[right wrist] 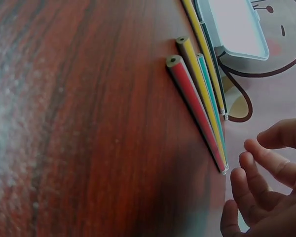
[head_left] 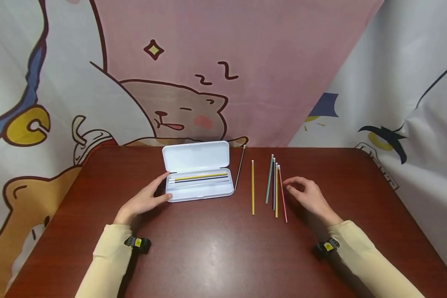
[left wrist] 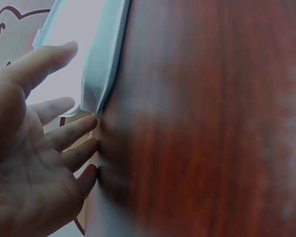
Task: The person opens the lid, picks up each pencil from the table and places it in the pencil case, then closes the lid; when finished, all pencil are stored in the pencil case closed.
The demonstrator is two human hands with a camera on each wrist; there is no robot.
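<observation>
A white pencil case (head_left: 193, 194) lies with its lid (head_left: 196, 157) raised at the back. Inside it, a yellow pencil (head_left: 212, 176) and darker ones lie lengthwise. My left hand (head_left: 143, 202) is spread at the case's left end, thumb by the front corner. My right hand (head_left: 311, 198) hovers just right of a red pencil (head_left: 283, 193), fingers slightly bent and holding nothing. Left of that pencil lie a yellow pencil (head_left: 277, 194), a dark pencil (head_left: 273, 182) and a green pencil (head_left: 269, 182). In the right wrist view the fingertips stay apart from the red pencil (right wrist: 195, 111).
Between the case and the pencil group lies a separate yellow pencil (head_left: 252, 188). A dark pencil (head_left: 240, 167) rests slanted beside the case's right end. The brown table (head_left: 208, 248) meets a cartoon-printed cloth (head_left: 268, 74) at its back edge.
</observation>
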